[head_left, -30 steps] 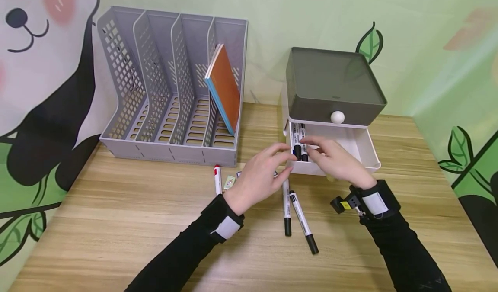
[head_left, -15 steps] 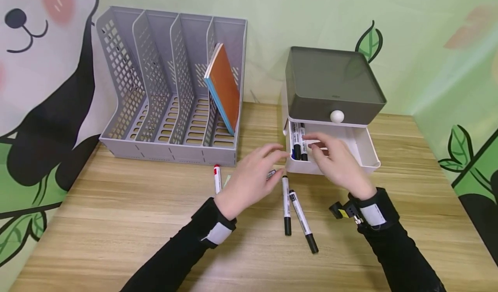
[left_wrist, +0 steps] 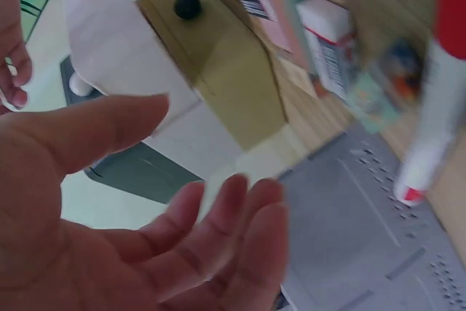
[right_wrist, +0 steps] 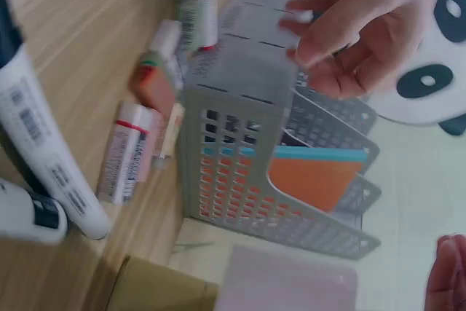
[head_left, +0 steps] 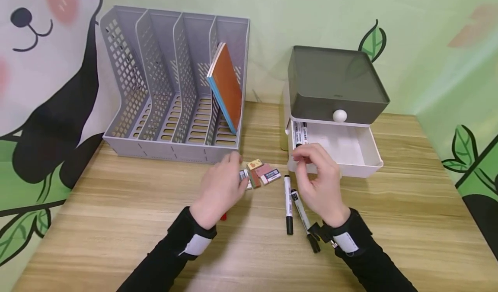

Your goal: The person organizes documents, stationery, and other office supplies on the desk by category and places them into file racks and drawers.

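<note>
My left hand [head_left: 219, 192] is over the tabletop, on top of a red-capped marker [head_left: 223, 217] that it mostly hides in the head view. In the left wrist view the fingers are loosely curved with nothing between them, and the red marker [left_wrist: 437, 114] lies beside the hand. Just right of this hand is a cluster of erasers [head_left: 270, 176]. My right hand [head_left: 320, 186] hovers in front of the pulled-out white drawer [head_left: 362, 171], fingers loosely bent, holding nothing visible. Beside and below it lie two black-capped markers [head_left: 288, 205]. More markers [head_left: 298, 133] stand in the drawer's left side.
A grey file rack [head_left: 175, 151] stands at the back left, with orange and blue notebooks [head_left: 226, 88] leaning in its right slot. The dark-topped drawer box [head_left: 338, 75] with a white knob [head_left: 339, 116] stands at the back right. Printed backdrops line the table's back and sides.
My left hand has moved left and nearer, uncovering the erasers and covering the red marker. My right hand has withdrawn from over the drawer, coming nearer and slightly left.
</note>
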Available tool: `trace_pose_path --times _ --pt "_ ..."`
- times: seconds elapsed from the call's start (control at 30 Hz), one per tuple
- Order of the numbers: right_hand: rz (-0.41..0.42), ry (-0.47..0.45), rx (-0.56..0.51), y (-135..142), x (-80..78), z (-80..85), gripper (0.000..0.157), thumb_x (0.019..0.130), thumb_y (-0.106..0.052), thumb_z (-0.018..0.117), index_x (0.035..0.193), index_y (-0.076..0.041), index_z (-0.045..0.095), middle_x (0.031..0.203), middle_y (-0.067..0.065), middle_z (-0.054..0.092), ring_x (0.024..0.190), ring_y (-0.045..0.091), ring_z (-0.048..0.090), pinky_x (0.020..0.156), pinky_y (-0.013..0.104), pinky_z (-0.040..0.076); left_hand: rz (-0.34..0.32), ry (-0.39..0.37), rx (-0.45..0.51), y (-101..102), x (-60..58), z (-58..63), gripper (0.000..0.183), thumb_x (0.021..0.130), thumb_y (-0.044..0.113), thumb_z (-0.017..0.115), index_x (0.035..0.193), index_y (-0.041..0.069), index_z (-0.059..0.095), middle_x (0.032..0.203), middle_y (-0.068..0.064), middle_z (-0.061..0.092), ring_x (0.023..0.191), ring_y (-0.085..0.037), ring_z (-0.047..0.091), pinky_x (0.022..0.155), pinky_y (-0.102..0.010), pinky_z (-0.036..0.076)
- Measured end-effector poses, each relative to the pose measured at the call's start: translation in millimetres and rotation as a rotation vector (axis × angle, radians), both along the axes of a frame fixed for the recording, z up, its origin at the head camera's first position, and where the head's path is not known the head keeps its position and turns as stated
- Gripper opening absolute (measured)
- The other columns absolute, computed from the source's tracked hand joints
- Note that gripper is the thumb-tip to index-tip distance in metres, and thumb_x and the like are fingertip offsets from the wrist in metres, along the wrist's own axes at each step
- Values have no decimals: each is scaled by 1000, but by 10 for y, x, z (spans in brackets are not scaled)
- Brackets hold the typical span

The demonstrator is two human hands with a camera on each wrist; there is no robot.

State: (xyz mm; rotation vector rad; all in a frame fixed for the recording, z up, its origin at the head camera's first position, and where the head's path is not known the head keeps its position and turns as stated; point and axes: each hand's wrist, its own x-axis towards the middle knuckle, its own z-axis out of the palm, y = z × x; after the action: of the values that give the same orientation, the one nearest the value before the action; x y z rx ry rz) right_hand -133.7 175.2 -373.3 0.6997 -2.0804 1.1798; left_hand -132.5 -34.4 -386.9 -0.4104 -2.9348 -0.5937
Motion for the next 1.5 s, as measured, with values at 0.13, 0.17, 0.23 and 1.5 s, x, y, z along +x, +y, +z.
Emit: trace_pose_path --times 0.13,0.17,0.23,1.5 --pt "44 37 22 -108 14 -117 23 81 10 47 92 0 64 93 8 63 82 16 57 72 22 50 76 -170 -50 -97 5 -36 43 83 28 71 107 -1 50 89 -12 57 65 -23 56 50 -37 48" --pt "54 27 26 -131 14 -141 24 81 9 47 93 -1 64 93 7 63 83 15 58 72 22 50 91 -196 -54 -117 -1 -53 44 83 28 70 107 -2 49 88 -12 56 65 -23 55 49 -37 48" --pt "71 -5 36 -174 14 -185 25 81 9 47 95 -2 64 95 7 63 85 15 58 72 24 51 127 -236 -57 -155 -13 -82 43 84 29 69 105 -2 47 85 -12 55 63 -22 55 48 -36 47" --pt "87 -228 259 -288 -20 -415 25 84 -2 58 109 -3 64 111 7 63 96 19 61 79 33 52 138 -451 -93 -452 -64 -330 8 71 0 62 73 1 54 68 -10 56 58 -24 54 44 -32 41"
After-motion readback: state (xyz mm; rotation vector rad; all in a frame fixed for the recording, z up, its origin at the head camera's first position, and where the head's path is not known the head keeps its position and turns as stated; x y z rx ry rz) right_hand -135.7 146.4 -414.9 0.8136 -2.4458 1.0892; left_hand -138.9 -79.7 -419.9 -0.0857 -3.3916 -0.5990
